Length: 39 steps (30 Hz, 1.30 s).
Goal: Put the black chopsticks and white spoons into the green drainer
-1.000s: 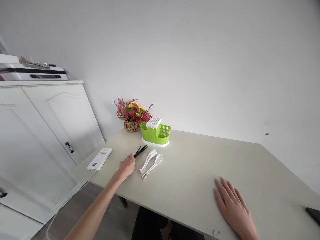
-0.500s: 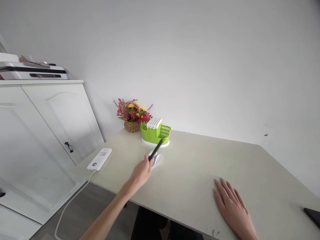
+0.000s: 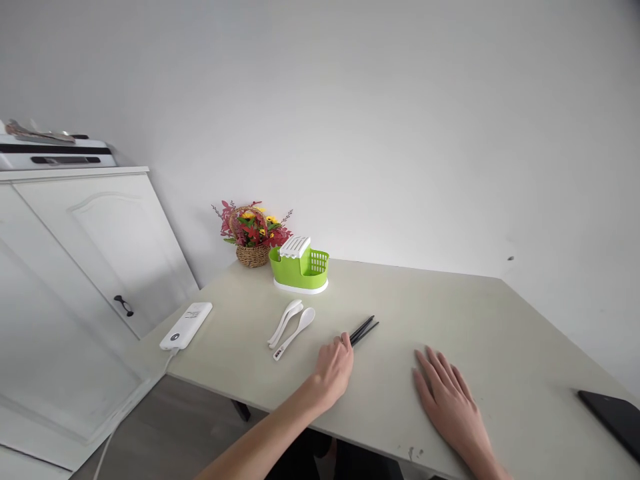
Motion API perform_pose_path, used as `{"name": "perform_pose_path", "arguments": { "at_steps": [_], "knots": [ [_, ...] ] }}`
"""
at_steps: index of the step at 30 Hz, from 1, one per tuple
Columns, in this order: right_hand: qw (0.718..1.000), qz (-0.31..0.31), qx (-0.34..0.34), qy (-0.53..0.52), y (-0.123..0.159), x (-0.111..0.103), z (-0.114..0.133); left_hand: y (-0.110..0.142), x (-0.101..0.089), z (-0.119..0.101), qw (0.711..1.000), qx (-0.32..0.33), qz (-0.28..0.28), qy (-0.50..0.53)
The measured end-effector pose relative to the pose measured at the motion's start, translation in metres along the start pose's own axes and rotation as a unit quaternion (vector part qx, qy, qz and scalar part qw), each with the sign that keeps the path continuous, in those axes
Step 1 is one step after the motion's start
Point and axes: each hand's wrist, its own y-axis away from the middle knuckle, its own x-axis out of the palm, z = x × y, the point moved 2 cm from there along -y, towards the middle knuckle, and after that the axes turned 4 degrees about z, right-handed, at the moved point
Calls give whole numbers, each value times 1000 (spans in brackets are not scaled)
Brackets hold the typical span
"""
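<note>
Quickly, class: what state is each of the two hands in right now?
Left hand: closed, holding the black chopsticks.
Right hand: open, palm down on the table, holding nothing visible.

Setting: looks like a room in a home. Evidence: white panelled cabinet (image 3: 110,267), left of frame; wicker flower basket (image 3: 253,257) and green cutlery caddy (image 3: 293,273), centre, on a pale counter (image 3: 410,303) along a plain wall (image 3: 400,133); in front of these, white spoons (image 3: 307,318) and black chopsticks (image 3: 361,329); grey floor (image 3: 170,427), lower left.
</note>
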Motion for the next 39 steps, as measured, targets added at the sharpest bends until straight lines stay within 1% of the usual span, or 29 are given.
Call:
{"name": "perform_pose_path", "arguments": {
  "at_steps": [4, 7, 11, 16, 18, 20, 22, 24, 27, 29, 31, 34, 37, 39],
  "knots": [
    [1000, -3, -9, -2, -1, 0, 0, -8, 3, -6, 999, 3, 18, -35],
    [1000, -5, -10, -6, -2, 0, 1, -10, 3, -11, 998, 2, 10, -57],
    [1000, -2, -6, -13, -2, -1, 2, -10, 0, -15, 996, -6, -11, -91],
    [1000, 1, -5, -9, -2, -2, 2, -5, -4, -14, 995, 1, 7, -103],
    [1000, 1, -4, -7, -2, -2, 2, -2, -6, -12, 996, -3, -8, -85],
    [1000, 3, -7, -3, -2, -2, 1, 2, -10, -7, 998, -13, -36, -58],
    [1000, 3, -9, -1, -2, -3, 1, 4, -17, 1, 997, -26, -63, -34],
    [1000, 3, -9, -3, -2, -3, 1, 4, -26, 13, 996, -42, -82, -19],
    [1000, 4, -10, -8, -2, -4, 1, 1, -39, 42, 990, -79, -113, -13],
    [1000, 1, -10, -9, -2, -3, 1, 0, -43, 64, 985, -114, -126, -26],
    [1000, 0, -8, -9, -3, -3, 1, 2, -41, 86, 980, -156, -117, -42],
    [1000, 3, -7, -6, -3, -2, 1, 9, -31, 111, 973, -206, -86, -55],
    [1000, 0, -7, -4, -2, -1, 1, 15, -19, 125, 970, -227, -67, -52],
    [1000, -3, -9, -6, -2, 0, 0, 16, -13, 130, 970, -231, -67, -46]
  ]
}}
